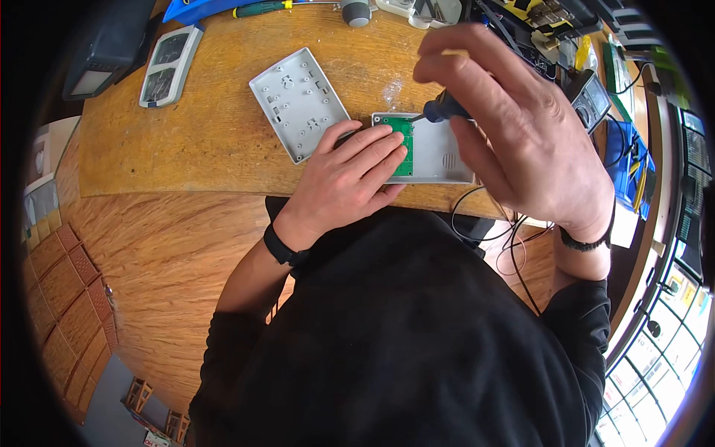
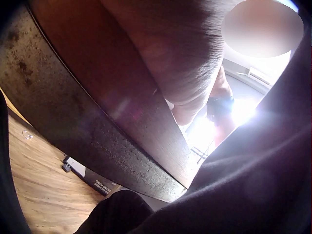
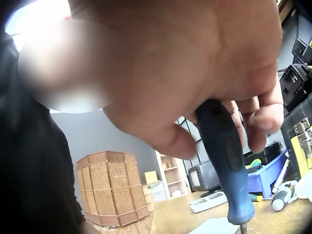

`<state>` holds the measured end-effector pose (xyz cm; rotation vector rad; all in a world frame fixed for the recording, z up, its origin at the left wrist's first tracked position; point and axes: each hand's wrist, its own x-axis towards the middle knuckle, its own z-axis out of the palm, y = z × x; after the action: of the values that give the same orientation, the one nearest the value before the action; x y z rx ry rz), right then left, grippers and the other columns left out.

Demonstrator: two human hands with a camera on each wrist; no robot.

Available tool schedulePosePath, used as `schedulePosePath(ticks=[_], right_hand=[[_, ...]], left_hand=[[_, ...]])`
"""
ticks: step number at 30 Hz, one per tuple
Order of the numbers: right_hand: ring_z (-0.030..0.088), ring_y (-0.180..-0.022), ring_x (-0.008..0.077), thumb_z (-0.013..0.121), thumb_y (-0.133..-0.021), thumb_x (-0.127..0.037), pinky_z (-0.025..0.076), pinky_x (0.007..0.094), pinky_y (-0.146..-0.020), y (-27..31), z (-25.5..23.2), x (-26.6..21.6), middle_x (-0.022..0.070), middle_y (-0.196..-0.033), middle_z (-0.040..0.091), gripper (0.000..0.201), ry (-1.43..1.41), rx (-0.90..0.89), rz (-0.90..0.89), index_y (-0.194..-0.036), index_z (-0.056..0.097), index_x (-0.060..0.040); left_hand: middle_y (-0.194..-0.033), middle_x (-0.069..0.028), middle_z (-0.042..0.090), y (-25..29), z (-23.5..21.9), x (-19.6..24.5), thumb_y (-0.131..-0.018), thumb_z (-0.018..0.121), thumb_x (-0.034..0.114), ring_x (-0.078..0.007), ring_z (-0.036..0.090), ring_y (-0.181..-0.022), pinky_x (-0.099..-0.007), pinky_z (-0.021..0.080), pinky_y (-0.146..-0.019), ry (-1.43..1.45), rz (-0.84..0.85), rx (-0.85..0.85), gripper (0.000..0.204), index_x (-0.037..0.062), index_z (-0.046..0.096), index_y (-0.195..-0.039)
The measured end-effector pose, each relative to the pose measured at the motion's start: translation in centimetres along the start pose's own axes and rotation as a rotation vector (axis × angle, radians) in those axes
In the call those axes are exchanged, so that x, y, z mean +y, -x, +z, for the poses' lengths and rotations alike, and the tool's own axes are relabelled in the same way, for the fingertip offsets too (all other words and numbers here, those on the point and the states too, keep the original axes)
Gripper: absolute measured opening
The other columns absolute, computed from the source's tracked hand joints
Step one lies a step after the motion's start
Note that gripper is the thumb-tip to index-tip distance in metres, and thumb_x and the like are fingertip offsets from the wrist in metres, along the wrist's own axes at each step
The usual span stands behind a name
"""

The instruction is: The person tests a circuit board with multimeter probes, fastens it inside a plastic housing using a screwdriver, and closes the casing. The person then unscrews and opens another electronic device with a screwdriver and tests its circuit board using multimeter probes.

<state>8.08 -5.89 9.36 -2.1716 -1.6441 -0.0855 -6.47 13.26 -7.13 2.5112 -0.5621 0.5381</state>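
Note:
My left hand (image 1: 350, 175) lies with its fingers stretched over a green circuit board (image 1: 404, 165), pressing on it and covering part of it. The board sits in the left end of a light grey plastic housing half (image 1: 432, 153) near the table's front edge. My right hand (image 1: 525, 130) holds a blue screwdriver (image 3: 226, 165) above the housing. Its handle end is against the palm, with thumb and fingers around it. In the head view the shaft slants to the board's upper edge. The left wrist view shows the underside of my left hand (image 2: 180, 58) over the table edge.
A second grey housing half (image 1: 294, 108) lies left of the board, inner side up. Further left is a grey-white case (image 1: 170, 67) with dark windows. A green-yellow screwdriver (image 1: 261, 9) lies at the back. A multimeter (image 1: 590, 100) and cables (image 1: 514, 238) are on the right.

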Motion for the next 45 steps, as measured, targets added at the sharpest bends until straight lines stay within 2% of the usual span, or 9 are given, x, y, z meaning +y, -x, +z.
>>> schedulePosePath(ticks=[7, 14, 18, 23, 27, 29, 36, 40, 45], right_hand=[[0.073, -0.078, 0.0329, 0.088, -0.093, -0.023, 0.057, 0.0408, -0.065, 0.4, -0.7, 0.7, 0.0076, -0.106, 0.072, 0.033, 0.194, -0.137, 0.071, -0.115, 0.068, -0.0082], [0.074, -0.098, 0.0400, 0.083, -0.094, -0.012, 0.061, 0.0449, -0.077, 1.0, 0.4, 0.8, 0.0155, -0.114, 0.070, 0.041, -0.085, -0.018, -0.048, -0.131, 0.066, -0.0039], [0.074, -0.099, 0.0393, 0.084, -0.094, -0.012, 0.061, 0.0451, -0.078, 0.9, -1.3, 0.1, 0.0149, -0.110, 0.069, 0.037, 0.156, -0.284, 0.070, -0.126, 0.069, -0.0030], [0.075, -0.094, 0.0374, 0.083, -0.094, -0.012, 0.062, 0.0439, -0.077, 0.0, 0.0, -0.1, 0.0136, -0.109, 0.069, 0.036, 0.016, 0.039, -0.034, -0.126, 0.067, -0.0036], [0.076, -0.093, 0.0353, 0.083, -0.096, -0.013, 0.061, 0.0436, -0.075, 0.7, 0.2, 0.3, 0.0125, -0.110, 0.069, 0.038, -0.102, -0.107, 0.014, -0.129, 0.066, -0.0053], [0.076, -0.090, 0.0331, 0.082, -0.098, -0.014, 0.060, 0.0430, -0.073, 0.5, -0.4, -0.1, 0.0113, -0.110, 0.070, 0.037, 0.202, -0.176, 0.058, -0.130, 0.065, -0.0066], [0.076, -0.089, 0.0335, 0.081, -0.096, -0.007, 0.060, 0.0446, -0.072, 0.3, 0.8, 0.8, 0.0118, -0.113, 0.070, 0.034, -0.006, 0.067, -0.104, -0.127, 0.067, -0.0043], [0.073, -0.080, 0.0318, 0.085, -0.093, -0.012, 0.059, 0.0437, -0.067, 0.8, 0.2, -0.4, 0.0084, -0.099, 0.066, 0.036, 0.159, -0.148, -0.026, -0.125, 0.071, -0.0045], [0.075, -0.088, 0.0327, 0.083, -0.094, -0.008, 0.060, 0.0435, -0.073, 0.1, 0.8, -0.6, 0.0109, -0.104, 0.067, 0.040, 0.031, 0.025, 0.085, -0.132, 0.071, -0.0053]], left_hand=[[-0.135, -0.0048, 0.076, 0.1, 0.3, -0.1, -0.085, 0.090, 0.021, -0.0235, 0.069, -0.130, -0.0481, 0.051, -0.112, -0.011, 0.019, 0.022, 0.041, 0.0067, 0.080, -0.122], [-0.136, -0.0046, 0.076, 0.0, 0.2, 0.0, -0.086, 0.090, 0.021, -0.0231, 0.068, -0.132, -0.0483, 0.051, -0.112, -0.016, 0.015, 0.011, 0.041, 0.0068, 0.080, -0.123], [-0.137, -0.0045, 0.075, 0.0, 0.1, 0.0, -0.086, 0.090, 0.022, -0.0231, 0.068, -0.132, -0.0482, 0.050, -0.113, -0.032, 0.018, 0.008, 0.041, 0.0068, 0.080, -0.123], [-0.137, -0.0042, 0.075, 0.1, 0.2, 0.1, -0.087, 0.090, 0.022, -0.0232, 0.068, -0.132, -0.0476, 0.050, -0.113, -0.021, 0.013, 0.004, 0.041, 0.0071, 0.080, -0.124], [-0.137, -0.0043, 0.075, 0.0, 0.2, 0.0, -0.086, 0.090, 0.022, -0.0231, 0.068, -0.132, -0.0477, 0.050, -0.113, -0.030, 0.018, 0.005, 0.042, 0.0068, 0.080, -0.124], [-0.137, -0.0042, 0.075, 0.1, 0.2, 0.0, -0.086, 0.090, 0.022, -0.0232, 0.068, -0.132, -0.0478, 0.050, -0.112, -0.031, 0.019, 0.005, 0.042, 0.0066, 0.080, -0.124], [-0.134, -0.0047, 0.076, 0.1, 0.2, 0.0, -0.084, 0.091, 0.020, -0.0236, 0.069, -0.130, -0.0479, 0.051, -0.111, -0.020, 0.015, 0.016, 0.043, 0.0064, 0.080, -0.124], [-0.133, -0.0050, 0.076, 0.1, 0.3, 0.0, -0.084, 0.091, 0.020, -0.0238, 0.069, -0.129, -0.0479, 0.051, -0.111, -0.022, 0.022, 0.023, 0.044, 0.0060, 0.080, -0.123], [-0.131, -0.0049, 0.075, 0.0, 0.2, -0.1, -0.084, 0.091, 0.021, -0.0246, 0.069, -0.126, -0.0478, 0.052, -0.111, -0.016, 0.030, 0.037, 0.043, 0.0058, 0.080, -0.122]])
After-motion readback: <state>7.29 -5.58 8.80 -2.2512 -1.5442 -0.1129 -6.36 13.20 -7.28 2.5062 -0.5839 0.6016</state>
